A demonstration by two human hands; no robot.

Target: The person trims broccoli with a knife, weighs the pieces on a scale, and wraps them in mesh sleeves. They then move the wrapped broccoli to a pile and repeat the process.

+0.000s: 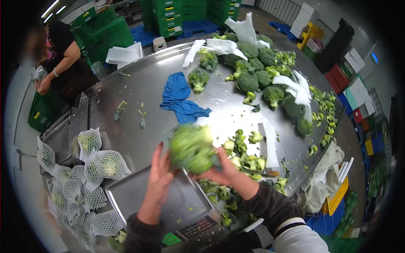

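A broccoli head [192, 149], smeared by motion, is between my two hands above the scale. My right hand [223, 170] grips it from the lower right. My left hand [160, 173] presses against its left side, thumb and fingers around the edge. Below lies the steel pan of a weighing scale [145, 198], its keypad [197, 227] towards me. Cut broccoli pieces [253, 162] lie to the right, beside a knife with a wooden handle [270, 173]. A blue cloth [175, 92] is crumpled beyond the broccoli.
Whole broccoli heads [253, 71] are piled at the far right with white foam sleeves [297, 88]. Broccoli in white foam nets [90, 173] is stacked at the left. Another person [61, 59] stands at the far left near green crates [109, 36]. A pale bag [325, 173] hangs at the right edge.
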